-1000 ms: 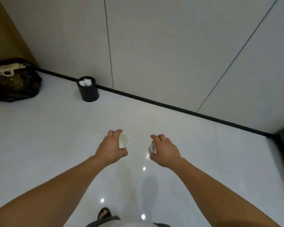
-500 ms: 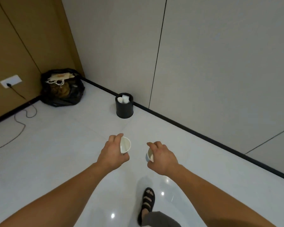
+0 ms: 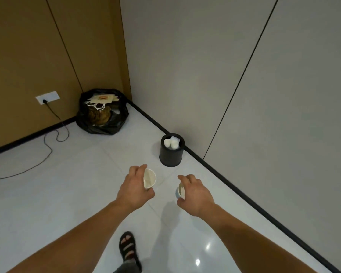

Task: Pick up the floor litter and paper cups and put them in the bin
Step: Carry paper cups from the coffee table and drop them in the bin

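My left hand point(image 3: 133, 189) grips a white paper cup point(image 3: 150, 179), its mouth turned to the right. In my right hand point(image 3: 196, 192) I hold a second paper cup point(image 3: 180, 191) with a bluish outside, mostly hidden behind my fingers. Both hands hang above the white floor, short of a small black round bin point(image 3: 170, 156) that stands against the grey wall. Two white cups and a scrap of paper point(image 3: 171, 143) lie inside the bin.
A full black rubbish bag point(image 3: 102, 123) with a paper bag on top sits in the corner. A wall socket point(image 3: 47, 97) feeds a dark cable point(image 3: 45, 154) that trails across the floor on the left. My sandalled foot point(image 3: 128, 247) is below my hands.
The view has swung left and come nearer the bin, which now lies just ahead of my hands. Both hands still hold their cups. My foot has stepped forward.
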Tool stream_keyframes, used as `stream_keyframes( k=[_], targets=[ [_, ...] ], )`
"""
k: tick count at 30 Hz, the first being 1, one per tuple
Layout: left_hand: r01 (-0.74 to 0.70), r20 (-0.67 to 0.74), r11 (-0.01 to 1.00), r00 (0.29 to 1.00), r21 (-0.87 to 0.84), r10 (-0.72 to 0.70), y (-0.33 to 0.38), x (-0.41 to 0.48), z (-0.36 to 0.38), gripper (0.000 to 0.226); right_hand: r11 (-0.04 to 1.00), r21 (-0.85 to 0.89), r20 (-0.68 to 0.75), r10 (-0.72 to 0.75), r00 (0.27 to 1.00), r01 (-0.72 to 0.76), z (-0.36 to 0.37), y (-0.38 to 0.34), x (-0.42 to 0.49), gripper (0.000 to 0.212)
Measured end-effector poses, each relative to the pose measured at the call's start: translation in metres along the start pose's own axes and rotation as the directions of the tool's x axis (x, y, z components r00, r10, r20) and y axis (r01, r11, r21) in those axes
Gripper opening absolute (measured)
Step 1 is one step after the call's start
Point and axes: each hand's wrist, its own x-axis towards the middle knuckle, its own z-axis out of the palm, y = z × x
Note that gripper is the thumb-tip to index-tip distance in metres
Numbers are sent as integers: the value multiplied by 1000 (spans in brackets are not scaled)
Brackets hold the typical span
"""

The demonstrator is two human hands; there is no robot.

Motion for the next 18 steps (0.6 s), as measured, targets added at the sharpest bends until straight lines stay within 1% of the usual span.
stream_keyframes(
  k=[3,8,12,15,18],
  targets=[
    [-6,24,1000,1000,9,6,-11,68,1,84,1000,13,-16,4,1000,-3,-6,2,69,81],
    [-31,111,1000,993,2,31,-19,177,-12,85,995,59,6,82,997,-82,-23,8,164,82],
    [-122,162,993,979,-2,121,-16,269,-27,90,987,93,-25,133,991,-131,-41,16,234,80],
    [-117,199,993,974,20,111,-9,327,-26,85,972,137,2,190,982,-188,-47,32,270,81],
    [-123,237,992,965,18,116,2,385,-9,80,965,162,13,208,978,-207,-49,55,316,81]
  ],
)
